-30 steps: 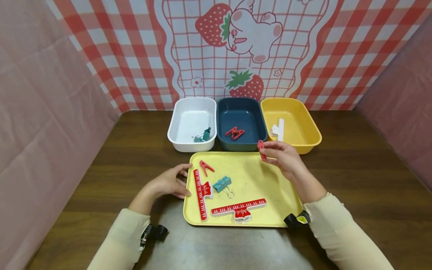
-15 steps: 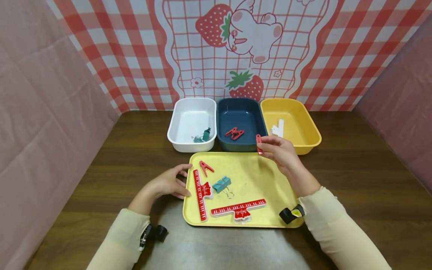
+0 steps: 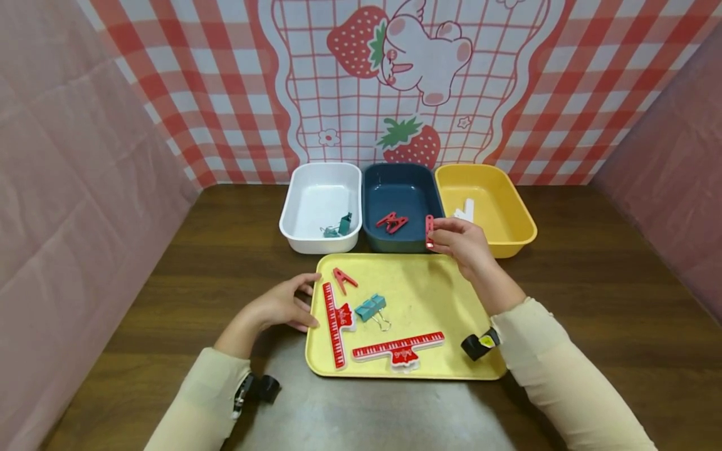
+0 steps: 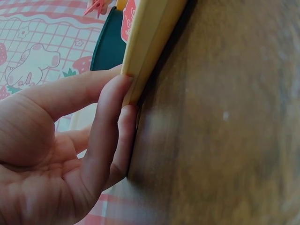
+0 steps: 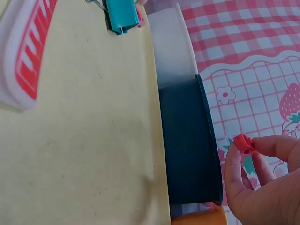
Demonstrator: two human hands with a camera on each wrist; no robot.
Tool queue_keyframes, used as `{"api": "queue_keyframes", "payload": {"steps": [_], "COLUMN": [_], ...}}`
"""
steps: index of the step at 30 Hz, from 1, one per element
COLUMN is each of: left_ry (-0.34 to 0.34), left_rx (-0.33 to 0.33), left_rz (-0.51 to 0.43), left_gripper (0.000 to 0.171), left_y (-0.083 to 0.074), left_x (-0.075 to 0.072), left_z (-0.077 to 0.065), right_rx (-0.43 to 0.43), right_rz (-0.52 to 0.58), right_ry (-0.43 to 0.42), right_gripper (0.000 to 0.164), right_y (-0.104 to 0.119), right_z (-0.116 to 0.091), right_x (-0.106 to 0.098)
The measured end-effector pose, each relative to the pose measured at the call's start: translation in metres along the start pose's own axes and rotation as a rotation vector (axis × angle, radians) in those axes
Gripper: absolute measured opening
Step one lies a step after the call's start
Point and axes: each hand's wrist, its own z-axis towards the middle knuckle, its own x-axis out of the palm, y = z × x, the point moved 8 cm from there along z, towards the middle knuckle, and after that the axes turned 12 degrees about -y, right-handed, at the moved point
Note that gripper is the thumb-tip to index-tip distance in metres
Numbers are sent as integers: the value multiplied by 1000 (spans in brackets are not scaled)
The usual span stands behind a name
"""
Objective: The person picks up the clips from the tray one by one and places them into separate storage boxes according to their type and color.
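My right hand (image 3: 465, 244) pinches a red clothespin (image 3: 430, 232) between thumb and fingertips, held upright over the front right corner of the dark blue bin (image 3: 406, 185). In the right wrist view the clothespin (image 5: 243, 143) shows end-on at the fingertips. My left hand (image 3: 284, 305) rests its spread fingertips against the left rim of the yellow tray (image 3: 462, 313). On the tray lie another red clothespin (image 3: 345, 280), a teal binder clip (image 3: 371, 307) and two red-and-white piano-key clips, one upright (image 3: 334, 326) at the left, one sideways (image 3: 399, 347) near the front.
Behind the tray stand a white bin (image 3: 321, 188) holding teal binder clips (image 3: 338, 227), the blue bin with red clothespins (image 3: 392, 222), and a yellow bin (image 3: 516, 219) with a white clip (image 3: 465, 210), partly hidden by my right hand. A checked cloth (image 3: 225, 94) hangs behind them.
My right hand has moved left and away from me with the red clothespin, from over the tray's back edge to the blue bin's front corner. My left hand has stayed at the tray.
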Motion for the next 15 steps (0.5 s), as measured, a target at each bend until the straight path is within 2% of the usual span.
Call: {"api": "queue_keyframes", "payload": {"steps": [7,15], "left_ry": [-2,-2], "left_rx": [-6,-1], "left_rz": [-3,-2], "left_gripper": [85,85], "left_y": [1,0], "left_x": [0,0], "left_z": [0,0], "right_rx": [25,16], "right_rz": [-39,-99], "right_ry": [-28,-83], "right_gripper": [32,35], "right_y": [-1,0], "right_z": [10,24], "right_x": [1,3]}}
